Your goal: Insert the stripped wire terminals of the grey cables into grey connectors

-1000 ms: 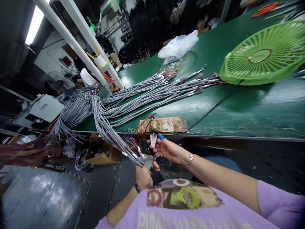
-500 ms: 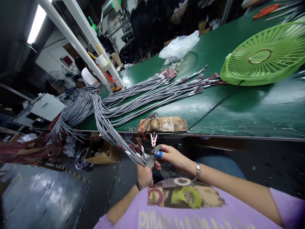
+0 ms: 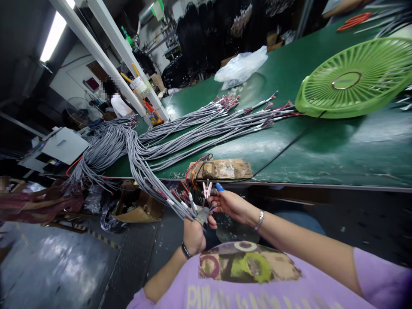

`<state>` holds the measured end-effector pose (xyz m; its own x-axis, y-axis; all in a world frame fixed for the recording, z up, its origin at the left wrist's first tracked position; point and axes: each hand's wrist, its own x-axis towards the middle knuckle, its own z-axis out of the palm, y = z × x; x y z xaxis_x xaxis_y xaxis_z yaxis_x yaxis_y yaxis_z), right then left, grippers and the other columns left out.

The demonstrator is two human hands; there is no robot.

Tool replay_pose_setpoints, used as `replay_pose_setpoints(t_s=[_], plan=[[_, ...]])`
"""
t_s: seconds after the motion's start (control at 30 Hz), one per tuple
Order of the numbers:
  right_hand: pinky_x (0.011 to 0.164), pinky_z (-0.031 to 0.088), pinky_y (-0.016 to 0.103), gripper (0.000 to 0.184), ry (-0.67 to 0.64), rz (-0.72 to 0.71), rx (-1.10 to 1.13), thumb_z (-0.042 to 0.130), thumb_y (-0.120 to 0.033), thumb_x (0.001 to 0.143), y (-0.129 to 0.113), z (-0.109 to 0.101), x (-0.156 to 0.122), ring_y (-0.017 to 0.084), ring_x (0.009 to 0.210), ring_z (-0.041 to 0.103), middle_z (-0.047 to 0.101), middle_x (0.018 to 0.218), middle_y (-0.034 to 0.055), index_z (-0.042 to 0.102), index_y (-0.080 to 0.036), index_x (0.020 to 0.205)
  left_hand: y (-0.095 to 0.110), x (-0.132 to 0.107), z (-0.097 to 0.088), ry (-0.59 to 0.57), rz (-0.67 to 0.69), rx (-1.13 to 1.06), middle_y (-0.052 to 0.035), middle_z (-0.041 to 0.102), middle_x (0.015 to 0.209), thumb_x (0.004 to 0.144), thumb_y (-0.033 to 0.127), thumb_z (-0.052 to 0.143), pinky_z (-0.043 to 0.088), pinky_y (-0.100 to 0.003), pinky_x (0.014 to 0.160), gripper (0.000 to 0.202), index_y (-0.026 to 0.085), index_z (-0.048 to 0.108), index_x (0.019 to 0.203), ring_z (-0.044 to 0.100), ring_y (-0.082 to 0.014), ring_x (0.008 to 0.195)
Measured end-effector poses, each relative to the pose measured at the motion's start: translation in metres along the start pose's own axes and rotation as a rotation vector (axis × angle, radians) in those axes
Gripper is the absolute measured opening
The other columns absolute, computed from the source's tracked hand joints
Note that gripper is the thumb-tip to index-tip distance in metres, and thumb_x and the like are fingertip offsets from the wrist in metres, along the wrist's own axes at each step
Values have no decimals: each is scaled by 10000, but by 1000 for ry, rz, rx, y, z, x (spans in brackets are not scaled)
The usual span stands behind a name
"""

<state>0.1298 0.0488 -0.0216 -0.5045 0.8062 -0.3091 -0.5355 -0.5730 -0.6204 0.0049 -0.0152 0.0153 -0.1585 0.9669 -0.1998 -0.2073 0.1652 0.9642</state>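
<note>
My left hand [image 3: 194, 235], its thumb covered in grey, is closed around a bundle of grey cables [image 3: 167, 198] close to their stripped ends. Thin coloured wires [image 3: 184, 196] fan out above that grip. My right hand [image 3: 234, 207] is just beyond, beside a pink clothespin [image 3: 207, 189] at the table edge. Its blue-wrapped thumb points up, apart from a grey-covered finger that reaches the clothespin; the other fingers curl near the wire tips. I see nothing clearly held in it.
On the green table [image 3: 322, 159] lie more grey cables [image 3: 193, 133], a wooden block [image 3: 230, 168] and a white plastic bag [image 3: 241, 68]. A green fan [image 3: 346, 81] stands at right. Below are a cardboard box [image 3: 141, 208] and, farther off, a person in white [image 3: 120, 105].
My right hand has moved up and away from the wire ends to the clothespin, its thumb lifting. My left hand keeps its hold on the cables.
</note>
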Motion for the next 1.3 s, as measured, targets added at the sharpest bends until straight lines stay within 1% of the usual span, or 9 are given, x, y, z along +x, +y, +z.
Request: replay_pose_setpoints(t_s=[0.13,0.27,0.57,0.67,0.83,0.93,1.03,1.17,1.3], plan=[[533,424,235,327,-86,-68,36,611,-469,781,-4,9,10,96,538,485,597,657,21,625,-142,781,2,5,5,-19,-15,6,-5,568,428,705,435,654,454,-231,461,347,129,587,556,530,-110,396],[501,395,217,312,-101,-55,124,665,-466,734,-3,13,16,93,522,465,540,575,-10,635,-157,760,1,7,5,-18,-27,2,2,568,434,700,427,660,465,-237,467,323,129,591,596,530,-109,392],[543,416,211,219,32,-48,191,714,-366,714,-1,12,22,93,559,487,577,616,-4,645,-158,717,-6,8,2,4,-39,21,0,573,443,691,422,669,440,-214,438,324,131,583,576,535,-106,400],[518,405,214,250,1,-51,175,691,-409,727,-1,14,20,100,546,477,564,602,-3,640,-164,726,-6,8,1,9,-33,24,-2,576,447,689,433,667,437,-216,439,330,134,587,577,536,-109,403],[526,434,228,371,-102,-4,140,579,-534,776,-1,10,13,109,566,510,594,676,23,620,-166,766,-4,4,-1,21,-25,34,-5,577,441,665,449,682,420,-216,425,333,130,609,601,520,-110,392],[549,459,217,397,-146,80,51,559,-549,783,-4,2,4,104,602,551,617,738,40,612,-155,784,-5,1,-4,28,-24,30,-6,578,439,655,436,691,411,-214,422,324,134,600,580,513,-108,388],[520,449,202,400,-186,144,-138,626,-531,735,-11,-4,-7,101,596,555,626,733,47,619,-135,790,-6,-3,-6,20,7,62,-15,582,444,690,427,665,420,-221,445,335,135,592,543,519,-110,395],[506,426,206,331,-191,118,-378,725,-440,657,-21,-2,-16,85,537,506,614,643,11,602,-138,712,-9,-5,-8,0,37,122,-24,585,448,695,425,658,424,-230,469,336,139,600,530,536,-123,419],[448,335,180,291,-164,60,-498,748,-378,611,-25,6,-15,54,457,433,566,532,-27,583,-138,619,-12,-5,-8,-27,41,142,-23,590,455,682,442,665,429,-237,476,342,147,599,523,537,-127,426]])
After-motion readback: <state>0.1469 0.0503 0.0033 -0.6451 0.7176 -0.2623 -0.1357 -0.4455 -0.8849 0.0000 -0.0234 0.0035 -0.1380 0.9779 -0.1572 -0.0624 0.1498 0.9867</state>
